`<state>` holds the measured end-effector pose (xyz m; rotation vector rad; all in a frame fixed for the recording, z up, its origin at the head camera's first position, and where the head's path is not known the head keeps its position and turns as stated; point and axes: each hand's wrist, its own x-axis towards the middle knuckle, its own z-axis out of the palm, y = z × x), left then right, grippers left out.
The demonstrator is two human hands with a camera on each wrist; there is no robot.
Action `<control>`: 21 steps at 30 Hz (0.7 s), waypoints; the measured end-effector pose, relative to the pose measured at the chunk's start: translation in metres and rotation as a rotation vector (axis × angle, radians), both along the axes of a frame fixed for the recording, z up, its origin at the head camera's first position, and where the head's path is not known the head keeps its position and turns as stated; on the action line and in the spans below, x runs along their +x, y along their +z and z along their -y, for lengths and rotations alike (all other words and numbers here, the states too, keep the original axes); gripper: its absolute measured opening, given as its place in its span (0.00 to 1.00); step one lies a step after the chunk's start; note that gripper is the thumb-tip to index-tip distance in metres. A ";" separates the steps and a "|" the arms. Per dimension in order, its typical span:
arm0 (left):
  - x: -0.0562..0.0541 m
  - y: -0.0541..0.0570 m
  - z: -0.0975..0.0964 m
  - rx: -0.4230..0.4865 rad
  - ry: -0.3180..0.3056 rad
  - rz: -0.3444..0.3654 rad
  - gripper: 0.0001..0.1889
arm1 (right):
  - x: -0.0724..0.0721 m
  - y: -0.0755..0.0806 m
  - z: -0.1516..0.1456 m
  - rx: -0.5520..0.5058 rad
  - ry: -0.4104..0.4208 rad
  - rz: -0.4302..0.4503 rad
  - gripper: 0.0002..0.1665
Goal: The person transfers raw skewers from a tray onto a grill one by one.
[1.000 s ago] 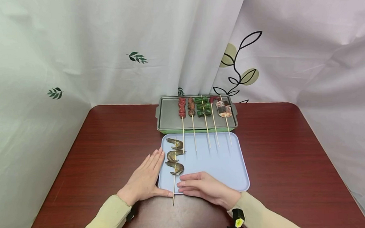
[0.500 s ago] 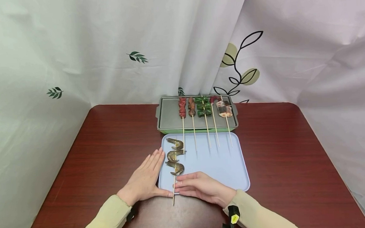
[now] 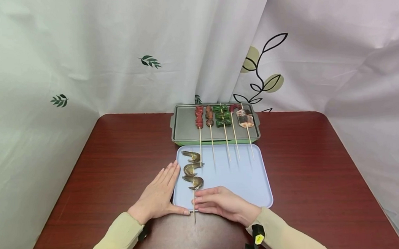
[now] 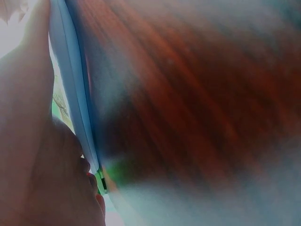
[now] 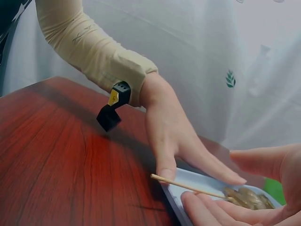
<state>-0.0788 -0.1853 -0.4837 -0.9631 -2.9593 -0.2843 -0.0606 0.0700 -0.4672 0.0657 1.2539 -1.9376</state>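
Observation:
A skewer of three shrimp (image 3: 190, 169) lies along the left side of the light blue tray (image 3: 239, 183), its bare stick jutting past the near rim. My right hand (image 3: 225, 205) has its fingertips at this stick. In the right wrist view the thumb (image 5: 263, 159) stands apart from the fingers, with the stick (image 5: 188, 187) passing behind the fingertips. Spread along the tray's left edge, my left hand (image 3: 159, 195) rests with straight fingers, the thumb at the near rim. The left wrist view shows that hand darkly beside the tray edge (image 4: 77, 84).
Behind the tray stands a grey grill (image 3: 186, 129) with a green base. Several skewers lie on it: red meat (image 3: 199, 117), brown meat (image 3: 209, 117), green peppers (image 3: 222, 116), a dark red piece (image 3: 233, 108) and fish (image 3: 245, 118). Their sticks reach over the tray.
My right fingertips have moved to the stick. The shrimp skewer's near end has shifted right, so its stick lies straighter. The left hand and the tray have stayed put.

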 end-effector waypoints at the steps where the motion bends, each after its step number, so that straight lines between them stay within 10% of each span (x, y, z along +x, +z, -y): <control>1: 0.000 0.000 0.000 -0.004 0.002 0.006 0.74 | 0.000 0.000 -0.001 0.002 -0.005 -0.003 0.26; 21: 0.000 0.001 0.000 -0.016 0.005 0.016 0.73 | 0.007 0.000 -0.013 0.088 -0.101 -0.046 0.25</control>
